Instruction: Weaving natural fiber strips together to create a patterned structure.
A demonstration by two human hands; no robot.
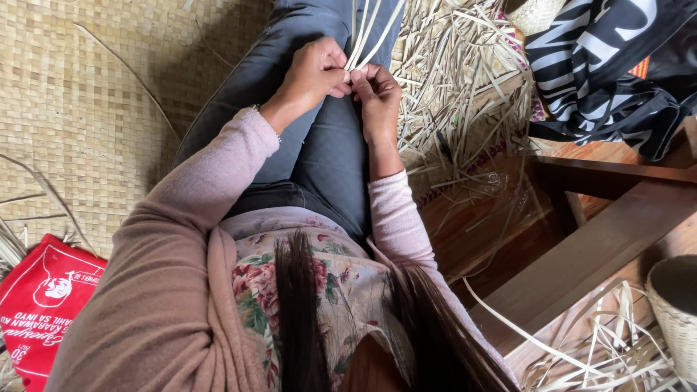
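I sit on a woven mat [94, 94] with my legs in dark grey trousers stretched ahead. My left hand [317, 71] and my right hand [376, 91] meet over my lap. Both pinch the lower ends of a few long pale leaf strips [367, 33] that run up out of view. The fingertips of the two hands touch around the strips. My pink sleeves and a floral top fill the lower part of the view, with my dark hair hanging down.
A heap of loose pale strips [465, 80] lies right of my legs. Beyond it lies black-and-white striped cloth [602, 65]. Dark wooden beams [595, 247] cross at right, a woven basket [675, 305] stands at the right edge, and a red printed bag [43, 305] lies at lower left.
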